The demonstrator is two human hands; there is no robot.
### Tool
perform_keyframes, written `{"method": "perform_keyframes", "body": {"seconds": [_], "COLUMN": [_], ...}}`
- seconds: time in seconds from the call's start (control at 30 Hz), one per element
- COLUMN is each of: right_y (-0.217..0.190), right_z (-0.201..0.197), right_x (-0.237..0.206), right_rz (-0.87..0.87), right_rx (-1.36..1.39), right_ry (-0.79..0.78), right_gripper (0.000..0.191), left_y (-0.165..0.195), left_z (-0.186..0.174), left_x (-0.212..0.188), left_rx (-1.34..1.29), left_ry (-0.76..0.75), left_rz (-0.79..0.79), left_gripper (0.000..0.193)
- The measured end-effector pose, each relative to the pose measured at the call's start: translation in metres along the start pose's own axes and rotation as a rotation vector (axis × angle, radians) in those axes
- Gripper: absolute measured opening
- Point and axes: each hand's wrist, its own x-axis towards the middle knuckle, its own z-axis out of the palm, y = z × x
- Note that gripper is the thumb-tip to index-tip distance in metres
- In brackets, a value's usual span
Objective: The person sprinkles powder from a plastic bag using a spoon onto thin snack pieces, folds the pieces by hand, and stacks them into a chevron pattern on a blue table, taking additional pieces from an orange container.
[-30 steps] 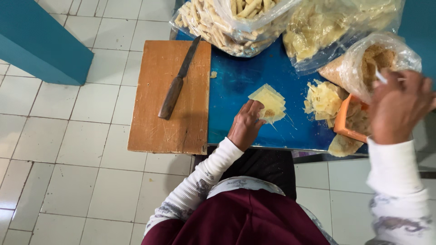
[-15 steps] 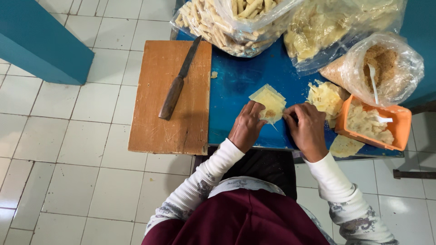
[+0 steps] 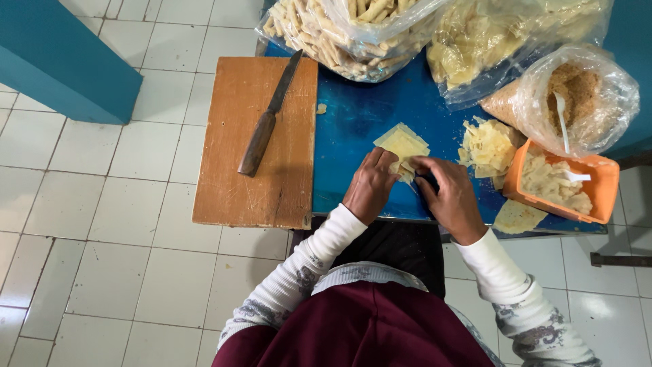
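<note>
Where blue table [image 3: 353,115] ends, both hands pinch wrapper [image 3: 404,146].

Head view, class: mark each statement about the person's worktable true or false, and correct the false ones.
1. Both hands, the left hand and the right hand, touch the pale dough sheet. True.
2. The knife lies on the blue table. False: it lies on the wooden board.
3. The orange tub stands to the right of the hands. True.
4. The right hand holds the white spoon. False: the spoon stands in the crumb bag, untouched.
5. The board is blue. False: it is brown wood.
</note>
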Motion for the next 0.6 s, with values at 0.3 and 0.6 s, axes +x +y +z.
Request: {"method": "perform_keyframes", "body": {"seconds": [0.3, 0.6], "right_y": [0.025, 0.029], "right_z": [0.013, 0.018], "right_x": [0.006, 0.028], "right_rz": [-0.102, -0.010], "right_rx": [-0.136, 0.013], "right_ry": [0.036, 0.009], "right_gripper": [0.009, 0.008], "left_y": [0.001, -0.016], "left_z": [-0.004, 0.003], "left_x": [0.000, 0.022], "left_rx": [0.013, 0.250], "left_ry": [-0.061, 0.094], "left_rz": [0.057, 0.278], "left_gripper": [0.041, 0.011]}}
